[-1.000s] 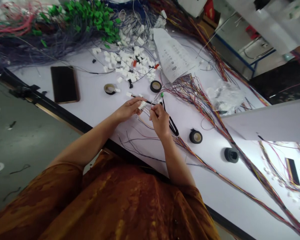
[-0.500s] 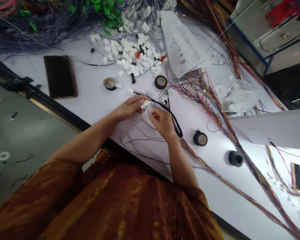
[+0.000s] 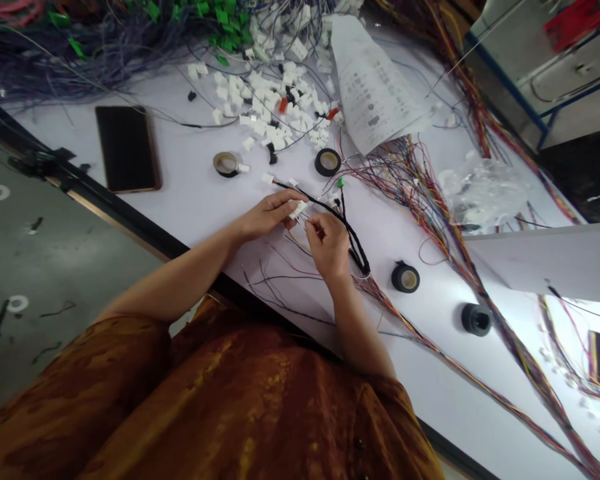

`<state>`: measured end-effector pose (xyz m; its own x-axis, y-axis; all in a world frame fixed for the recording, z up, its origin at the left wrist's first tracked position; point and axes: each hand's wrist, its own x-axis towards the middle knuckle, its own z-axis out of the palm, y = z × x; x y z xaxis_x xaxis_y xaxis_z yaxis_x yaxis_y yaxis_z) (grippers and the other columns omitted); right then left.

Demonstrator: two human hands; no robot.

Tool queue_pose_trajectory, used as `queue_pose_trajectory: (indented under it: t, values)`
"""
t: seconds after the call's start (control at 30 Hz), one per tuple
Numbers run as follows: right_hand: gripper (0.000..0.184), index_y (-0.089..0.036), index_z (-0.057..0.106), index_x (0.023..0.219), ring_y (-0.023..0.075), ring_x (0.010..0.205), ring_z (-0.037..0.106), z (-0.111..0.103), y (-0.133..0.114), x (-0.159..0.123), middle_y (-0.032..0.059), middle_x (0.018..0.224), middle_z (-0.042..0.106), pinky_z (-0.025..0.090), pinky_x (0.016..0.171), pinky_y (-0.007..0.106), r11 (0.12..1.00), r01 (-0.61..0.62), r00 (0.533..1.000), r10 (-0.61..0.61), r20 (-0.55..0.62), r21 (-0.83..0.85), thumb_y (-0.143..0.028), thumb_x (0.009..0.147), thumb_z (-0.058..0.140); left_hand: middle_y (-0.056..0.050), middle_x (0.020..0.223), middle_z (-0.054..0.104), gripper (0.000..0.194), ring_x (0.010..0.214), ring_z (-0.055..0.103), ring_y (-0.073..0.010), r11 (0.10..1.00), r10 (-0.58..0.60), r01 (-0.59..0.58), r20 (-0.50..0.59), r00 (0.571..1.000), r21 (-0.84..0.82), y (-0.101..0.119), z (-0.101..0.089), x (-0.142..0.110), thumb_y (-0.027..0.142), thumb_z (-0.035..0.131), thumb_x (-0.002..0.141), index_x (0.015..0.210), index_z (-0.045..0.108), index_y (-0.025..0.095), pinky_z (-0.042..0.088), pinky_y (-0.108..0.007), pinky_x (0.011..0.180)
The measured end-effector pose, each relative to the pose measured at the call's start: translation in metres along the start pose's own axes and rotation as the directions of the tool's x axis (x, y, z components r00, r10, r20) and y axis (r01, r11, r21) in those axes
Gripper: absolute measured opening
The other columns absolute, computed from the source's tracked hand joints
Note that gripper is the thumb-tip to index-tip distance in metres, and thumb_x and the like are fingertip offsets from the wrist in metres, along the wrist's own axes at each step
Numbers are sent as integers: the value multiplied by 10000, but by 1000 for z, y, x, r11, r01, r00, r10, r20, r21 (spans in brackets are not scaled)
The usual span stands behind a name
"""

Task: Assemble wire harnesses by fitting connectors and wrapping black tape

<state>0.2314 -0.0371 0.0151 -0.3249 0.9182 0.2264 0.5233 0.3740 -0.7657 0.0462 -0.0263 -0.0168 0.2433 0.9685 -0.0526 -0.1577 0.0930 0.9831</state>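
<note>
1. Head view, the connector: a small white connector (image 3: 299, 209) sits at the fingertips of the left hand (image 3: 273, 213), above the table (image 3: 205, 220). It lies up and to the left of the right hand (image 3: 331, 250), just beside its fingertips. Its long axis seems to slant from lower left to upper right, though the fingers cover part of it.

2. Head view, the hands: the left hand is nearer, holding the connector in a narrow grip between thumb and fingers. The right hand is drawn into a tight pinch, apparently on a thin wire (image 3: 303, 222) in the short gap between the hands. How many wires it has, and whether any is seated in the connector, I cannot tell. The wire side of the connector appears to face the right hand.

3. Head view, close by: a black-wrapped cable (image 3: 353, 232) passes beyond the fingers of both hands and bends down on the right hand's outer side. A green plug (image 3: 341, 182) lies beyond the right hand, with a black tape roll (image 3: 327, 162) just past it. The pile of white connectors (image 3: 260, 100) is farther out, well apart from the hands, and a phone (image 3: 129, 148) lies off to the left.
</note>
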Motion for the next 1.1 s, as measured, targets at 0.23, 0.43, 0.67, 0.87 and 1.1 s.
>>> queue_pose_trajectory:
  t: [0.23, 0.43, 0.67, 0.87, 1.1]
  values:
    - [186, -193, 573, 713, 102, 627, 470, 10, 9, -5, -32, 665, 532, 380, 634, 260, 988, -52, 998, 58, -39, 146, -200, 897, 543, 1, 747, 619, 367, 592, 590, -80, 999, 31, -32, 28, 999, 42, 0, 2, -1, 497, 626, 917, 1109, 652, 186, 516, -199, 594]
    - [208, -185, 591, 702, 93, 591, 447, 12, 8, -8, -46, 619, 501, 360, 585, 251, 951, -159, 986, 169, -15, 265, -252, 897, 561, 1, 764, 613, 365, 604, 587, -77, 993, 32, -36, 34, 999, 113, 0, 4, -2, 487, 605, 929, 1118, 633, 176, 526, -195, 604]
    - [211, -191, 564, 704, 100, 614, 468, 19, 7, -13, -34, 647, 534, 377, 616, 265, 973, -67, 993, 88, -84, 219, -224, 912, 545, 20, 731, 567, 354, 602, 576, -76, 979, 50, -62, 66, 997, 195, -1, 10, -4, 487, 587, 934, 1095, 623, 175, 534, -201, 622]
    - [189, -199, 545, 744, 112, 659, 502, 24, 10, -14, -26, 681, 552, 416, 664, 272, 983, -52, 991, 72, -112, 174, -229, 930, 524, 19, 733, 566, 364, 590, 565, -72, 980, 47, -52, 33, 998, 191, -2, 11, -4, 488, 593, 928, 1096, 621, 167, 521, -188, 603]
    - [205, -213, 512, 725, 120, 644, 509, 23, 9, -15, -21, 675, 565, 432, 658, 285, 983, -101, 989, 116, -92, 153, -238, 928, 532, 13, 726, 578, 328, 589, 554, -89, 979, 69, -74, 32, 997, 189, -5, 17, -7, 463, 613, 920, 1085, 637, 180, 501, -211, 606]
